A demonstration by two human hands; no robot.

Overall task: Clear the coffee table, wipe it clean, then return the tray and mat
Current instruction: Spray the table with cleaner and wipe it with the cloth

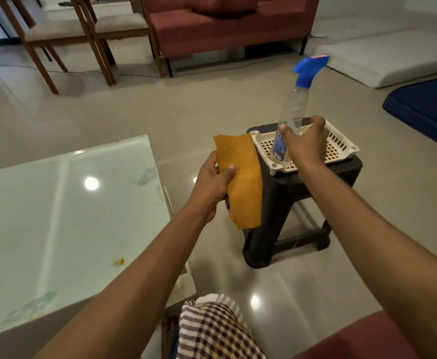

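Right hand (304, 143) grips the spray bottle (290, 120) in the tray (341, 149); left hand (212, 182) holds the cloth (240, 177). Wiping comes next: spray the stained table (56, 216).

Left hand (213, 181) grips cloth (240, 177); right hand (304, 145) grips spray bottle (294, 112).

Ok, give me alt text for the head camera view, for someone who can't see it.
A person's right hand grips a clear spray bottle standing in a white slotted tray on a black stool, while the left hand holds an orange cloth. A stained glass coffee table sits to the left.
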